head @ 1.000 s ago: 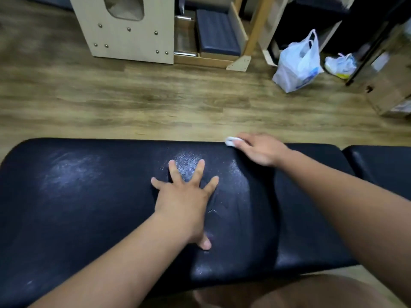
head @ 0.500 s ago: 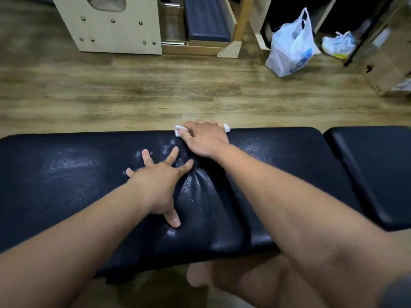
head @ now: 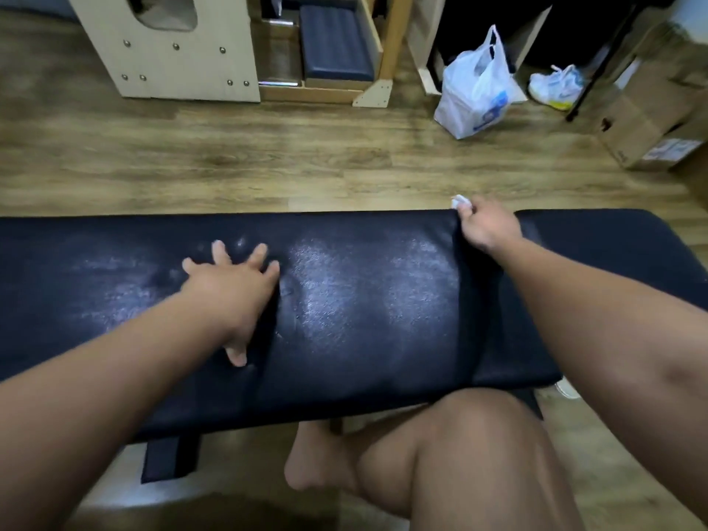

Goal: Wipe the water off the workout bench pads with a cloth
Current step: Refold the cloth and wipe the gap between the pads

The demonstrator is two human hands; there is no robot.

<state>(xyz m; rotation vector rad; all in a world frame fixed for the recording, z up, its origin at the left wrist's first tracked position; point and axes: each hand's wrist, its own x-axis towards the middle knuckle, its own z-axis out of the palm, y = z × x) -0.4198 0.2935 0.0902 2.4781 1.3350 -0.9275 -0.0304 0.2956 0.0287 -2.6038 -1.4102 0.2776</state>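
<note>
The long black bench pad (head: 364, 312) runs across the view, its surface shiny with streaks. A second black pad (head: 613, 239) adjoins it at the right. My left hand (head: 233, 285) presses flat on the long pad with fingers spread. My right hand (head: 486, 224) lies at the pad's far edge near the gap between the pads, fingers curled round a small white cloth (head: 459, 202). Only a corner of the cloth shows past my fingers.
Beyond the bench lies wooden floor (head: 268, 159). A pale wooden apparatus (head: 172, 51) with a navy cushion stands at the back. A white plastic bag (head: 475, 90), a shoe (head: 555, 86) and a cardboard box (head: 659, 120) sit at the back right. My bare knee (head: 479, 446) is below the bench.
My right hand slid the cloth rightwards along the far edge, away from my left hand, to near the gap between pads. My left hand stayed pressed flat on the pad.
</note>
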